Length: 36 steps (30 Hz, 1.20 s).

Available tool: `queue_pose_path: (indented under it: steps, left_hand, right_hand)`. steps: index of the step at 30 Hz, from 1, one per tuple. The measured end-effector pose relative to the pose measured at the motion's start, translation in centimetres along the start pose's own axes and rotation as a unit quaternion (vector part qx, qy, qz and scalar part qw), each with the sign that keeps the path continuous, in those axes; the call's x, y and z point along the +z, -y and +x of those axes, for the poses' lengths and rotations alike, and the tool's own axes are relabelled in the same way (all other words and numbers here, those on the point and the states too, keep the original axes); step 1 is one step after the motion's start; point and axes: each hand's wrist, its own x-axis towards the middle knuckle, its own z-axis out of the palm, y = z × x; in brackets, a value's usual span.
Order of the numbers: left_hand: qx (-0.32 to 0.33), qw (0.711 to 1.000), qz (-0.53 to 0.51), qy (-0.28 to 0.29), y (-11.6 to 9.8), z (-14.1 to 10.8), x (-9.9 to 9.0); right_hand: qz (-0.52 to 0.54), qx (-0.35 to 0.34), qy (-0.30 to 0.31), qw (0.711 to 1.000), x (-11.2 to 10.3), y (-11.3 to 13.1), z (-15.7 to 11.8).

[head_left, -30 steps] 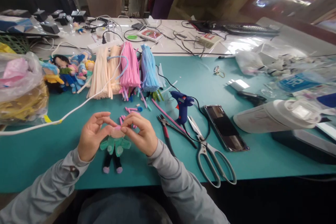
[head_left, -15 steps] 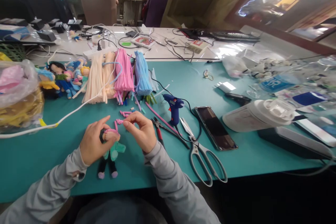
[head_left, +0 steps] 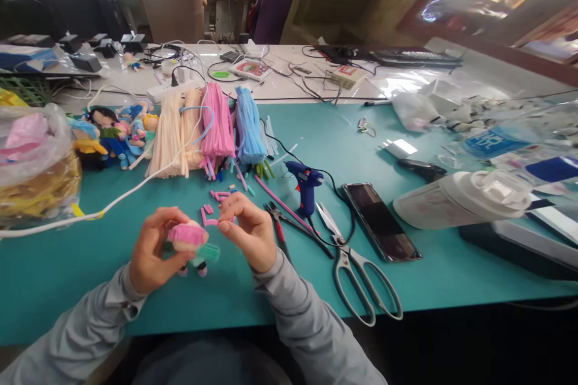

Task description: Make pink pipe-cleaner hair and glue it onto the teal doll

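Note:
A small pipe-cleaner doll (head_left: pixel 187 236) with a pink-topped pale head and a green body is in my left hand (head_left: pixel 156 249), thumb and fingers closed around its head. Its dark legs with pale feet show below, partly hidden. My right hand (head_left: pixel 250 231) is just right of the doll, thumb and forefinger pinched together; whatever they hold is too small to make out. Short pink pipe-cleaner pieces (head_left: pixel 208 215) lie on the green mat (head_left: pixel 226 307) beyond and between both hands.
Right of my hands lie pliers (head_left: pixel 280 234), a blue glue gun (head_left: pixel 307 189), scissors (head_left: pixel 345 258), a phone (head_left: pixel 382 222) and a white bottle (head_left: pixel 451 198). Behind stand pink (head_left: pixel 217 123), blue (head_left: pixel 250 126) and cream bundles (head_left: pixel 167 132) of pipe cleaners. Finished dolls (head_left: pixel 120 132) sit far left.
My left hand has tilted and raised the doll, so its pink-topped head now faces up towards me. My right hand has shifted slightly right and down, away from the pink pieces.

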Motion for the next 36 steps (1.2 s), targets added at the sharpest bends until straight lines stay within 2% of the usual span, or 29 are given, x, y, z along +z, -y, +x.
queue_pose_path:
  steps: [3, 6, 19, 27, 36]
  left_hand:
    - [0.051, 0.999, 0.015, 0.008, -0.01, 0.28, -0.07]
    - [0.075, 0.997, 0.027, 0.016, 0.00, 0.38, -0.17]
    - [0.103, 0.993, 0.038, 0.031, -0.14, 0.37, -0.20]
    - [0.105, 0.992, 0.063, 0.043, -0.19, 0.34, -0.42]
    - [0.146, 0.979, 0.121, 0.074, -0.68, 0.69, -0.48]
  right_hand:
    - [-0.007, -0.006, 0.014, 1.000, 0.23, 0.01, -0.24]
    - [-0.009, -0.015, 0.028, 0.999, 0.42, -0.05, -0.34]
    - [-0.052, -0.032, 0.065, 0.996, 0.74, 0.47, -0.40]
    - [-0.062, -0.014, 0.083, 0.994, 0.61, 0.51, -0.37]
    - [-0.031, 0.023, 0.090, 0.995, 1.03, 0.71, -0.37]
